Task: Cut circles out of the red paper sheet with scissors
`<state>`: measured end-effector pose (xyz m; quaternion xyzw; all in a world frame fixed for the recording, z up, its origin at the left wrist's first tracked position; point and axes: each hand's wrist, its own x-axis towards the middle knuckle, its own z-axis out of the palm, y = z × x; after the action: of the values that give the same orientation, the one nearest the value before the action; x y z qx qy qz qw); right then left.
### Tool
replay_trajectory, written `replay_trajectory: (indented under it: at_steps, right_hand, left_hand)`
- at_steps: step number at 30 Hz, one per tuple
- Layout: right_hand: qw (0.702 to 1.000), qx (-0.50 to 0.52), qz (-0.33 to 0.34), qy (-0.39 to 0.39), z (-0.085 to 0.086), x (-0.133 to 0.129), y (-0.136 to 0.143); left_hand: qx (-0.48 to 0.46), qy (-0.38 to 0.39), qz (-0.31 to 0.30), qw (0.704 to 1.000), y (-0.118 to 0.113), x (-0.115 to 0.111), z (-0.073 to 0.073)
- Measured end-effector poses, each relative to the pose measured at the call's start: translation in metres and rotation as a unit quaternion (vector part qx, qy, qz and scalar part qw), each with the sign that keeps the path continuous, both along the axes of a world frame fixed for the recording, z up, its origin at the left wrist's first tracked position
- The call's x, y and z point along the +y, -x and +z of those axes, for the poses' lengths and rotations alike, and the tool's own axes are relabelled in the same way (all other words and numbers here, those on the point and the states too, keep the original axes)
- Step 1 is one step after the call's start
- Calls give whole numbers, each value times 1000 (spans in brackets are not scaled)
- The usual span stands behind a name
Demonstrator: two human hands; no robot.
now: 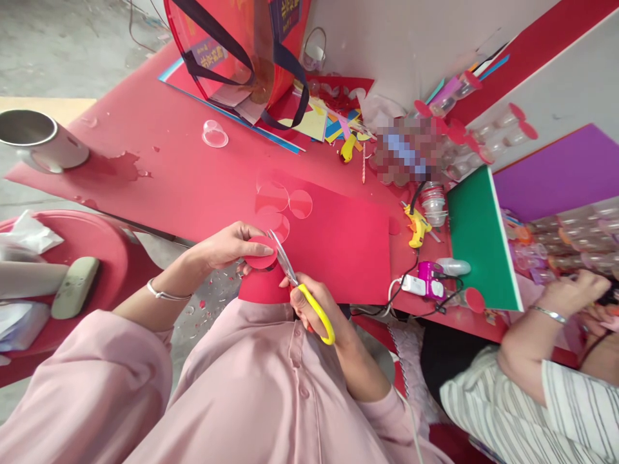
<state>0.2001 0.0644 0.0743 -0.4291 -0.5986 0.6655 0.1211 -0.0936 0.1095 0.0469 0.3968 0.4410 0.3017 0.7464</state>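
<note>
Red tabletop [178, 187] stretches before us. Nearest, our right hand [326, 299] grips yellow-handled scissors [304, 290], while our left hand [229, 246] pinches a red disc [260, 256] right by the blades, above a red sheet's [343, 238] near left part. We judge the disc light, thin and easily creased, best held flat near its rim. Beyond lie glossy circles [300, 204], then a tote bag [261, 45].

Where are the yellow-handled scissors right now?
In the head view, the scissors are in the right hand, below centre, blades beside the red disc in the left hand.
</note>
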Motion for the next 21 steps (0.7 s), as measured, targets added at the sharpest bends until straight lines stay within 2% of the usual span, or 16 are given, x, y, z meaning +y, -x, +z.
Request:
replay_trajectory:
  at_steps: [6,13,21]
  right_hand:
    - [1000,1,-6,3,0,-1,0]
    - [1000,-3,-6,11,2,0,-2]
    - [1000,7,-12,11,0,-2,-3]
  left_hand:
    - [0,3,-4,1000,-1,0,5]
    - [8,-6,1,1000,0,-1,1]
    - [24,-9,0,1000,-1,0,5]
